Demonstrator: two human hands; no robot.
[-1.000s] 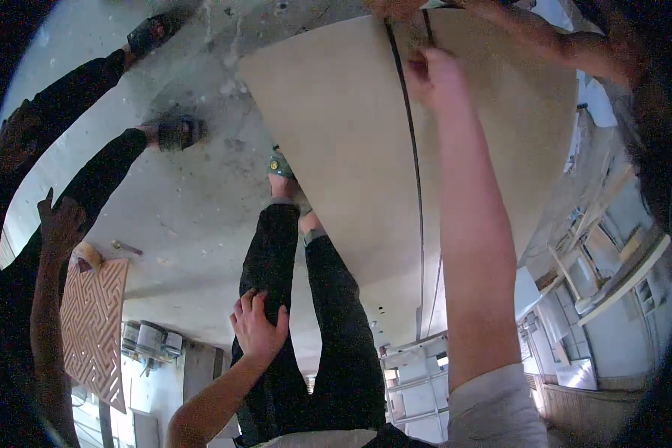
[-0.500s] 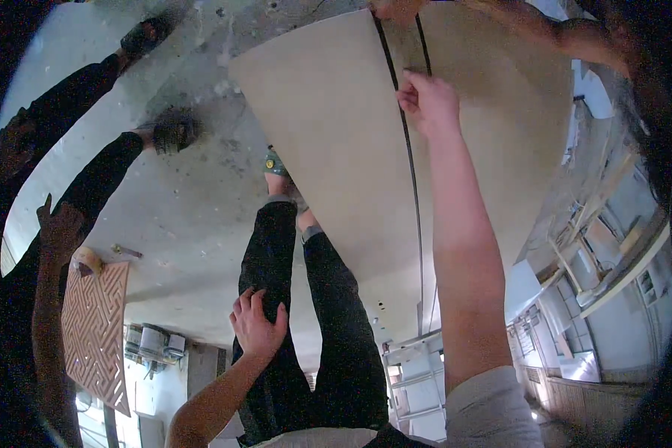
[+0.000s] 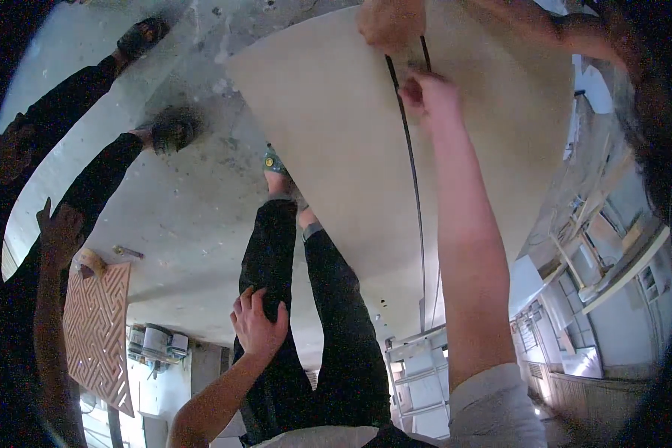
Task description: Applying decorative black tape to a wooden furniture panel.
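Note:
My right hand [image 3: 431, 95] is at the far part of a large beige board [image 3: 321, 119], fingers curled and slightly blurred. Whatever sits between those fingertips is too small to make out. Two dark lines run along the board: a long black line [image 3: 409, 142] passes just left of my hand, and a shorter black line [image 3: 425, 54] meets my fingers from beyond. Whether these are strips or grooves I cannot tell. Another person's hand [image 3: 392, 24] covers the far end of the long line. My left hand [image 3: 258, 325] rests on my thigh, fingers spread and holding nothing.
At the left a person in dark trousers [image 3: 89, 175] crouches or sits, a hand on the leg. Near them are a lattice-cut panel [image 3: 97, 328], a tape roll [image 3: 91, 261] and a small cylinder [image 3: 128, 252]. Wooden frames [image 3: 575, 261] stand at the right.
The other person's hand has come nearer along the board, over the long line's far end. My right hand has shifted slightly, its fingers curling inward. My left hand stays put.

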